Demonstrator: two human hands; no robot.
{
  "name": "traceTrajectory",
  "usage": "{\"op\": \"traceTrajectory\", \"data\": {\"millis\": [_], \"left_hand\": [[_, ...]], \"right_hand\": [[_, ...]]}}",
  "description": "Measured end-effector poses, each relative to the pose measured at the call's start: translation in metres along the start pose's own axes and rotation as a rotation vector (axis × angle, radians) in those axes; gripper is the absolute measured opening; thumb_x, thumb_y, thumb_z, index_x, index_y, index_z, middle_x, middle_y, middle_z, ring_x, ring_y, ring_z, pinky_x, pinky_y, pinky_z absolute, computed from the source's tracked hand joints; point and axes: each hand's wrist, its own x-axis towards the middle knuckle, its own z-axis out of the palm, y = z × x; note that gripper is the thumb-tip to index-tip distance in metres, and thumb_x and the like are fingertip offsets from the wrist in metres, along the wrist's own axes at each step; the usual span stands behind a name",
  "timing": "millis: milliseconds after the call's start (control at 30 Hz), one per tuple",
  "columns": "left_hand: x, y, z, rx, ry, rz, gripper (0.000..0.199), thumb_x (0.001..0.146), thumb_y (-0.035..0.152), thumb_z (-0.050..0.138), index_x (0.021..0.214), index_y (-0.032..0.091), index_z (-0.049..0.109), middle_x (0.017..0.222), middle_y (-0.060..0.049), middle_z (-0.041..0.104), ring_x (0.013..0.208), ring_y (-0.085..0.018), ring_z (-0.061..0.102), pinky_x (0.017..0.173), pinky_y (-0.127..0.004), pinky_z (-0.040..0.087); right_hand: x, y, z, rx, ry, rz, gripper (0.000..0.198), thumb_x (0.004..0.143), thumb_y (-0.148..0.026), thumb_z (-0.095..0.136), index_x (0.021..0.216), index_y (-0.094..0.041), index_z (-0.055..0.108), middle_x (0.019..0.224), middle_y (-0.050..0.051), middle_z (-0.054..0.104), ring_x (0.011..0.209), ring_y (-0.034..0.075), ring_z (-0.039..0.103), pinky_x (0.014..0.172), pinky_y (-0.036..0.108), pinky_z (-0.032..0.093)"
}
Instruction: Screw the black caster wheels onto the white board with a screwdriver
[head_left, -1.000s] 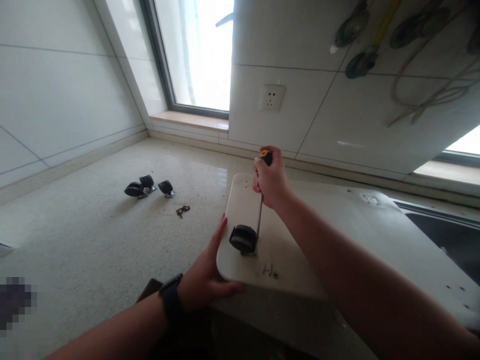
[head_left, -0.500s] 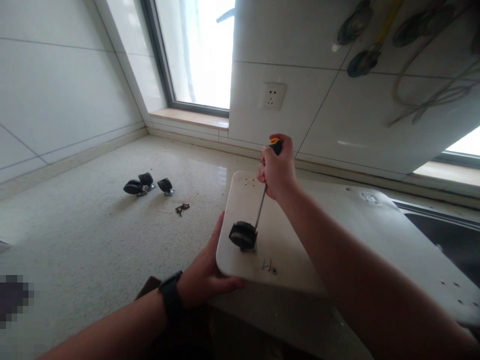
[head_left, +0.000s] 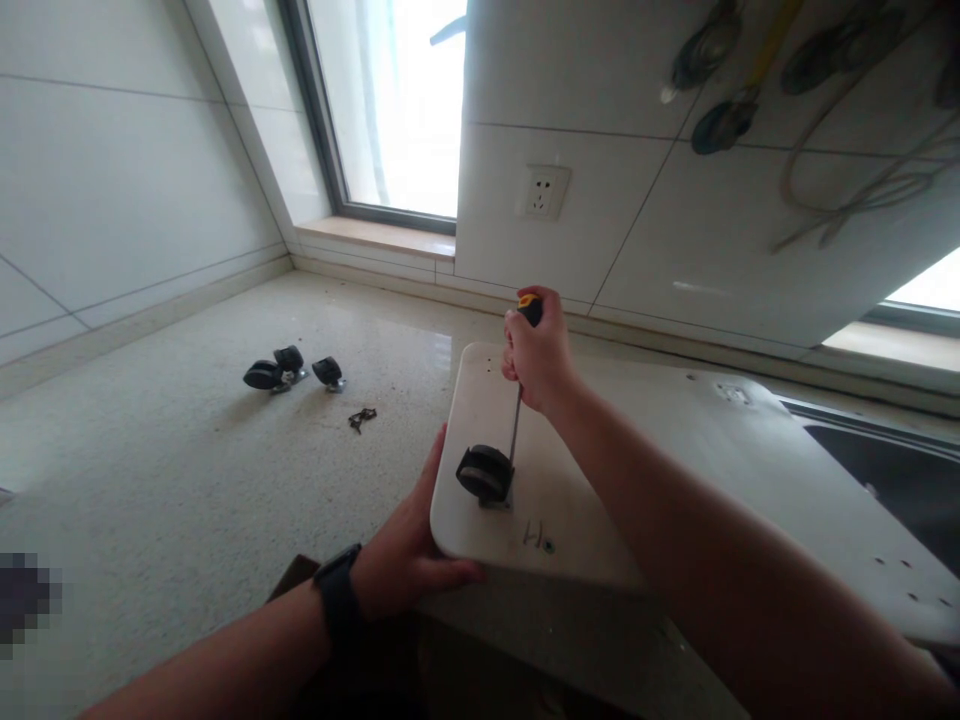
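My right hand (head_left: 537, 350) is wrapped around the black and yellow handle of a screwdriver (head_left: 516, 428), which leans slightly. Its long shaft runs down to the mounting plate of a black caster wheel (head_left: 486, 472); the tip is hidden behind the wheel. That caster sits near the left end of a white board (head_left: 600, 500) with small holes in it and a pen mark by its front edge. At the board's front left corner, my left hand (head_left: 401, 550) grips the edge, thumb along the front and fingers on the left side.
Several loose screws (head_left: 361, 418) lie on the speckled counter (head_left: 300, 500), with three more black casters (head_left: 328, 372) behind them. A dark sink (head_left: 885, 480) lies partly under the board's right end. Tiled wall, socket (head_left: 544, 192) and window stand behind.
My right hand and the screwdriver handle have shifted slightly left and down, so the shaft stands a little steeper. My left hand keeps its hold on the board.
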Motion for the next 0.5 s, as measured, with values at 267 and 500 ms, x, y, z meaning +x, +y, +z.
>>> {"op": "traceTrajectory", "data": {"millis": [267,500], "left_hand": [[-0.001,0.002,0.001,-0.005,0.008,-0.004,0.135,0.079,0.048,0.090,0.169,0.033,-0.010,0.178,-0.015,0.010,0.160,-0.044,0.018,0.129,-0.066,0.010],[0.000,0.003,0.002,-0.029,-0.010,0.009,0.133,0.081,0.045,0.089,0.168,0.035,-0.011,0.178,-0.014,0.010,0.161,-0.044,0.015,0.129,-0.066,0.012]], "right_hand": [[0.000,0.001,-0.002,-0.002,0.020,0.016,0.032,0.087,-0.018,0.057,0.113,-0.033,0.046,0.069,-0.010,0.040,0.036,0.004,0.031,0.033,0.016,0.027],[0.002,-0.003,-0.007,0.043,0.055,-0.003,0.031,0.084,-0.020,0.056,0.111,-0.033,0.046,0.069,-0.011,0.042,0.034,0.005,0.032,0.030,0.016,0.025]]}}
